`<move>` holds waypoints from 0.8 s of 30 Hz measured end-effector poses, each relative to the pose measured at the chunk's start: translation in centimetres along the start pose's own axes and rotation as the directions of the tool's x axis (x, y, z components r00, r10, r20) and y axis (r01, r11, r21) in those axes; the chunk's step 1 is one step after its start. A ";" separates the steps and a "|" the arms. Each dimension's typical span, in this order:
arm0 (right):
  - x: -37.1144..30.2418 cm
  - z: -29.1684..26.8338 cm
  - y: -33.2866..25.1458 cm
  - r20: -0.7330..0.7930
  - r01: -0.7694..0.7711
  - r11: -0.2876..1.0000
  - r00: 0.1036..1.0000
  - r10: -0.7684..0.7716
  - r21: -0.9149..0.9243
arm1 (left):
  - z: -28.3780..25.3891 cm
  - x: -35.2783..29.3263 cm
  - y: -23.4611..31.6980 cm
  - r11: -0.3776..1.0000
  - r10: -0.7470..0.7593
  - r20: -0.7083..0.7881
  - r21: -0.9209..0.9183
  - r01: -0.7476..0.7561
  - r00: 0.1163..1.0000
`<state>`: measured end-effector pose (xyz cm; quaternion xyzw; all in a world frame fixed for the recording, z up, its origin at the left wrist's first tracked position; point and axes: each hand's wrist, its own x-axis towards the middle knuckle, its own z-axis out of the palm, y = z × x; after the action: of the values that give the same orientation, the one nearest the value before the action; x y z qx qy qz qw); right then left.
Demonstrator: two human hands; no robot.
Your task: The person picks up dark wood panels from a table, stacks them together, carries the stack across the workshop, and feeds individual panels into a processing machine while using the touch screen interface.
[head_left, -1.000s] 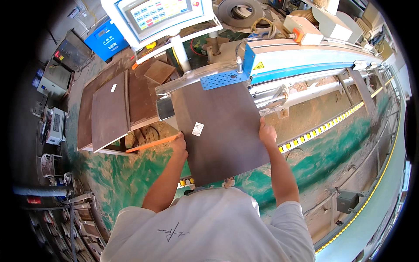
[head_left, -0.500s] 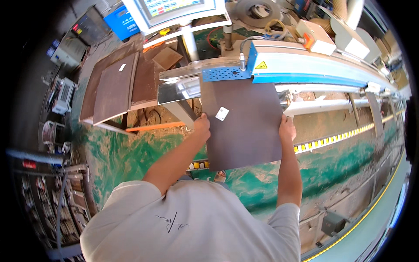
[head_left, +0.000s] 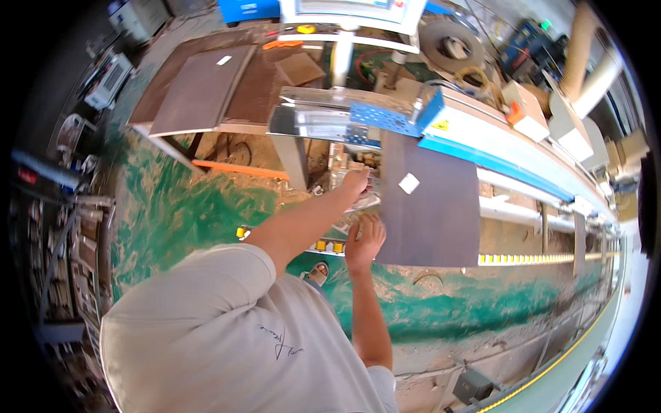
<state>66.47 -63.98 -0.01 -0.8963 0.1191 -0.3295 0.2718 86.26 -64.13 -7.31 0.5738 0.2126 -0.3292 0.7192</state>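
Note:
A brown rectangular panel (head_left: 434,220) with a white label (head_left: 409,183) lies with its far edge under the blue-edged beam (head_left: 475,148) of a long machine. At the panel's left side, my left hand (head_left: 357,184) reaches forward over the machine's frame; its fingers are bent and blurred, so I cannot make out a grip. Closer to me, my right hand (head_left: 366,241) is at the panel's near left edge, with fingers raised and slightly apart. Nothing shows in it. A perforated blue plate (head_left: 382,117) sits just beyond the panel, beside a shiny metal surface (head_left: 317,124).
On the left, a brown table (head_left: 155,103) bears another labelled panel (head_left: 203,89) and a small board (head_left: 300,69). A control screen stand (head_left: 342,58) rises behind. A yellow-and-white strip (head_left: 530,259) runs along the machine's front. Sawdust covers parts of the green floor (head_left: 186,213).
Both hands have left their grip on the panel's two sides; my right hand has crossed to its left side. The panel now rests under the beam, and my view has turned.

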 end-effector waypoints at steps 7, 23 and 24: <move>-5.0 7.6 -5.5 0.202 -0.109 0.992 0.975 0.093 0.068 | -25.9 2.2 9.3 0.995 0.024 -0.238 -0.091 -0.047 0.971; -4.3 15.9 -4.8 0.545 -0.338 0.884 0.697 0.466 -0.324 | -56.6 -0.5 23.4 0.912 0.262 -0.305 -0.232 -0.338 0.916; -4.4 17.5 -6.9 0.606 -0.452 0.874 0.648 0.460 -0.180 | -55.3 -0.7 24.1 0.923 0.248 -0.315 -0.211 -0.323 0.916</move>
<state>74.87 -49.40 -9.47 -0.8960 0.2441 0.0708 0.3640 107.04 -7.57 -4.24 0.5409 0.2673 -0.1039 0.7906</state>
